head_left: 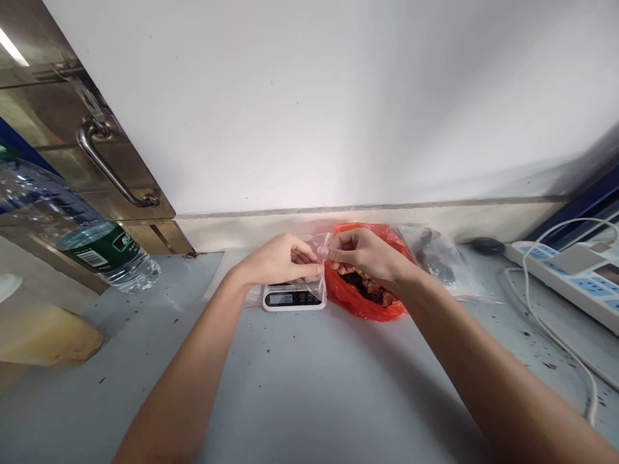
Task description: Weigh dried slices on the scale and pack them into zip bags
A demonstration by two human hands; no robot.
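In the head view, a white digital scale (294, 299) sits on the grey counter (300, 380), its display reading 0.0. At the scale's right edge is a small clear bag (322, 283), its upper part pinched between two hands; whether it touches the scale cannot be told. The left hand (280, 258), over the scale, has its thumb and fingers closed on the bag's left side. The right hand (362, 252), right of the scale, grips the bag's upper right edge between thumb and fingertips. Just right of the scale, under the right hand, lies an open red bag (344, 301) with dark and brown pieces (374, 290) inside. Farther right of the scale are a filled clear bag (435, 261) and a power strip (592, 287); well left of it stands a water bottle (104, 248).
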